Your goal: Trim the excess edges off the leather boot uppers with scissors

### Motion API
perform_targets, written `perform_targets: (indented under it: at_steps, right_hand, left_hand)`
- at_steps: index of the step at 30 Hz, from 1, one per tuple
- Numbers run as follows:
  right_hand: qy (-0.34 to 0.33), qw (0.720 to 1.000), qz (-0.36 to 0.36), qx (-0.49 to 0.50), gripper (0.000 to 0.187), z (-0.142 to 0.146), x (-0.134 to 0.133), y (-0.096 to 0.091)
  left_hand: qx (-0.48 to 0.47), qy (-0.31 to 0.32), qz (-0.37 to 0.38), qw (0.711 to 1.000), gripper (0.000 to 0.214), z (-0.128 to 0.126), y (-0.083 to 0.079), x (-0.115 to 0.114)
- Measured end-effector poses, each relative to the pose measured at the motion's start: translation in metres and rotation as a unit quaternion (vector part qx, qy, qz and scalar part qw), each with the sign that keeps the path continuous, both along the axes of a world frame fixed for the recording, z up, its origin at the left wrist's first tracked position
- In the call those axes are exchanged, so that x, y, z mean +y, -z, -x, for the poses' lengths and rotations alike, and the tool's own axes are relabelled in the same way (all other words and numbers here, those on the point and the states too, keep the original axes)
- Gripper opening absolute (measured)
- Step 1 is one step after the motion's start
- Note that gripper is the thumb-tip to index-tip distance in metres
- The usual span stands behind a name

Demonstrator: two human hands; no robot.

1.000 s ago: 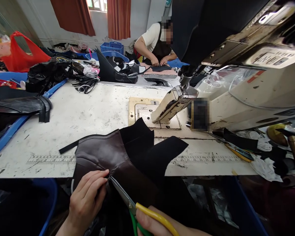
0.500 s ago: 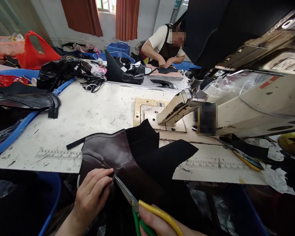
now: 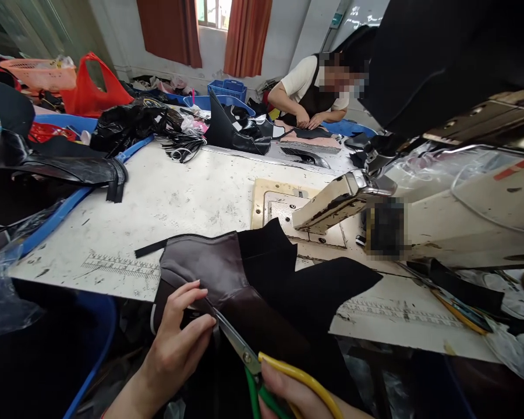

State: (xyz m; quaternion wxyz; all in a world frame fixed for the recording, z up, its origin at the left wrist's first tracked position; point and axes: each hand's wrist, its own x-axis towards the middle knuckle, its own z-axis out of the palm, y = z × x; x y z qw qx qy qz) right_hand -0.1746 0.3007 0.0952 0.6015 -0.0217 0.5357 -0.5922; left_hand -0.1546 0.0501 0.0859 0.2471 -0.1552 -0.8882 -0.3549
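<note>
A dark brown leather piece [image 3: 209, 273] joined to black fabric [image 3: 305, 291] hangs over the near edge of the white worktable [image 3: 166, 198]. My left hand [image 3: 179, 343] pinches the lower edge of the leather, fingers pressed together on it. My right hand [image 3: 288, 396], only partly in view at the bottom, grips scissors with yellow and green handles [image 3: 262, 372]. The scissor blades point up-left and meet the leather right at my left fingertips.
A cream sewing machine [image 3: 423, 198] fills the right side, its plate [image 3: 283, 203] just behind the fabric. Black leather pieces [image 3: 70, 169], a black bag [image 3: 126, 119] and a red bag [image 3: 87, 87] lie at left. Another person [image 3: 314, 96] works at the far table. Blue bin [image 3: 91, 331] stands lower left.
The view has shifted left, so everything sits further right in frame. My left fingers have spread a little along the leather edge; the scissors stay at the same spot.
</note>
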Motion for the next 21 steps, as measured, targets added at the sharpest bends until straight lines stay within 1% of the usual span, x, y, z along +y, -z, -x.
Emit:
perform_targets:
  at_steps: [2, 4, 8, 11, 15, 18, 21]
  right_hand:
    - [-0.008, 1.000, 0.000, -0.003, 0.070, 0.004, 0.000, 0.003]
    - [-0.022, 0.999, 0.001, -0.024, 0.074, 0.007, -0.001, 0.007]
    - [-0.024, 0.997, 0.007, -0.067, 0.076, 0.010, -0.009, 0.013]
    - [-0.031, 0.997, 0.028, -0.071, 0.078, 0.011, -0.014, 0.018]
    - [-0.031, 0.995, 0.067, -0.070, 0.078, 0.011, -0.011, 0.024]
    - [-0.013, 0.995, 0.068, -0.065, 0.078, 0.009, -0.009, 0.028]
    - [-0.018, 0.995, 0.057, -0.074, 0.079, 0.009, -0.013, 0.028]
  left_hand:
    - [0.000, 0.010, -0.006, 1.000, 0.029, 0.000, 0.001, -0.001]
    - [0.004, 0.013, 0.006, 1.000, 0.029, 0.000, 0.002, -0.003]
    - [0.010, 0.000, 0.034, 0.999, 0.027, -0.002, 0.004, -0.005]
    - [0.006, -0.007, 0.033, 0.999, 0.027, -0.004, 0.004, -0.005]
    - [-0.002, -0.003, 0.021, 1.000, 0.030, -0.005, 0.002, -0.005]
    - [-0.008, 0.001, 0.008, 1.000, 0.031, -0.004, -0.001, -0.003]
    - [-0.017, 0.000, 0.000, 1.000, 0.032, -0.002, -0.005, 0.000]
